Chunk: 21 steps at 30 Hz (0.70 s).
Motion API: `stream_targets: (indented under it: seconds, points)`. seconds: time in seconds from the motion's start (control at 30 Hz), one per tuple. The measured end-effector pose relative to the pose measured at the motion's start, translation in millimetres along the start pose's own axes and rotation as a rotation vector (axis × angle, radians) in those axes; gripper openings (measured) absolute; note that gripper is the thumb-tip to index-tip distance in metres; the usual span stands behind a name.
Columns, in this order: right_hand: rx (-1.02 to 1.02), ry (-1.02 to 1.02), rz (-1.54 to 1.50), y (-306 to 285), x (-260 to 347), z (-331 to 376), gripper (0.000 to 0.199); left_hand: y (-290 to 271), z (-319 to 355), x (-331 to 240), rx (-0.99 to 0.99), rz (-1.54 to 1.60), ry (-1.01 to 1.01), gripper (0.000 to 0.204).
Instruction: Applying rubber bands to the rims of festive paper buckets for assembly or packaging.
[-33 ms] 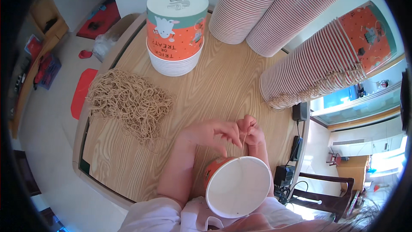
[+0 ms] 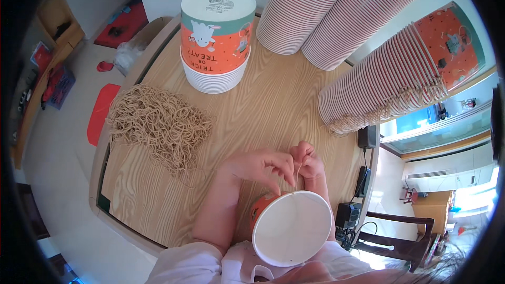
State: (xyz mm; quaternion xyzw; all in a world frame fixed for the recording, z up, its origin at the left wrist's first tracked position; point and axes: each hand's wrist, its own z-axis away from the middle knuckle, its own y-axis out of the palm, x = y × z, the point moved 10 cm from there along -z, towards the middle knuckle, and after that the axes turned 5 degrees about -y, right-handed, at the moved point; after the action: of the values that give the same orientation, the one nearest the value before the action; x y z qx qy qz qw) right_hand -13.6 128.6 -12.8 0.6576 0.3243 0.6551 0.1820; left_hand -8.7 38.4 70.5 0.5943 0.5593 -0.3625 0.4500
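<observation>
A paper bucket (image 2: 292,230) with a white inside and an orange printed outside leans against my body, its mouth facing up. A thin tan string (image 2: 297,179) runs from its upper rim to my right hand (image 2: 307,160), whose fingers are closed in a pinch on it. Just above the rim, my left hand (image 2: 258,168) has its thumb and bent fingers apart. Its fingertips are close to the string; I see nothing held between them. The knot or hole at the rim is too small to make out.
A loose heap of tan string (image 2: 160,123) lies at the table's left. Behind it stands a stack of upside-down orange buckets (image 2: 215,47). Long nested bucket stacks (image 2: 310,10) rise at the back; another stack (image 2: 386,73) with string tufts leans right. Black adapters (image 2: 348,214) sit along the right edge.
My left hand's fingertips have shifted very slightly down toward the rim. The right hand and the bucket are nearly unmoved.
</observation>
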Motion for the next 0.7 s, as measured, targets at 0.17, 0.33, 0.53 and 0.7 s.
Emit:
stream_targets:
  seconds: [0.17, 0.33, 0.53, 0.7]
  points:
    - [0.067, -0.032, 0.018, 6.8, -0.7, -1.9, 0.029, 11.2, 0.2, 5.5, -0.021, 0.148, -0.009, 0.013]
    - [0.031, 0.001, 0.043, 6.4, -0.5, -2.8, 0.026, 5.4, -3.8, 18.9, -0.144, 0.329, -0.218, 0.006]
    - [0.077, -0.022, 0.018, 14.3, 2.2, -4.2, 0.023, 0.9, -1.7, 28.5, -0.143, 0.443, -0.029, 0.007]
    - [-0.031, -0.086, 0.038, 24.5, 21.1, -2.1, 0.023, -38.8, 6.1, 42.6, -0.484, 0.645, -0.058, 0.01]
